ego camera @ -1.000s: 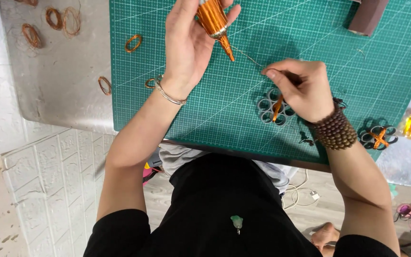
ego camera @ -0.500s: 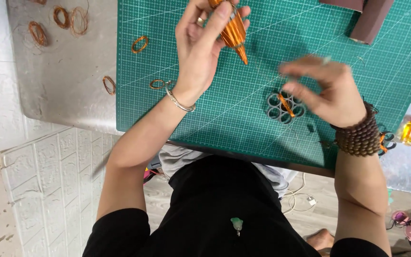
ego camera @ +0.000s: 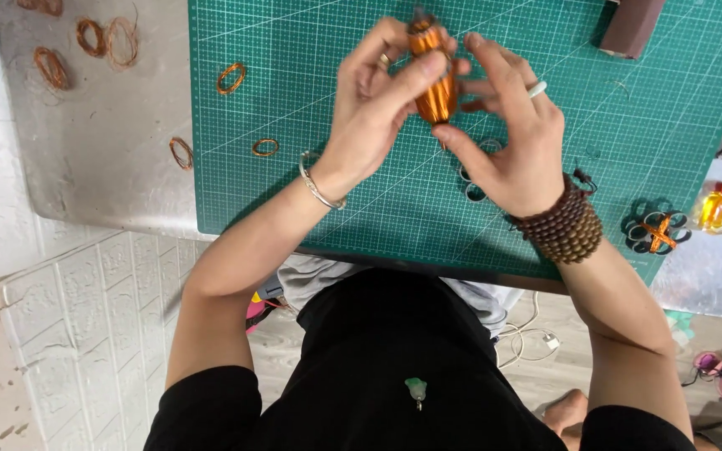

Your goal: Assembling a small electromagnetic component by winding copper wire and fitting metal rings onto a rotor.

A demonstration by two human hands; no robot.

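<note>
Black top, silver bangle point(ego camera: 319, 185), brown bead bracelet point(ego camera: 563, 224).
</note>
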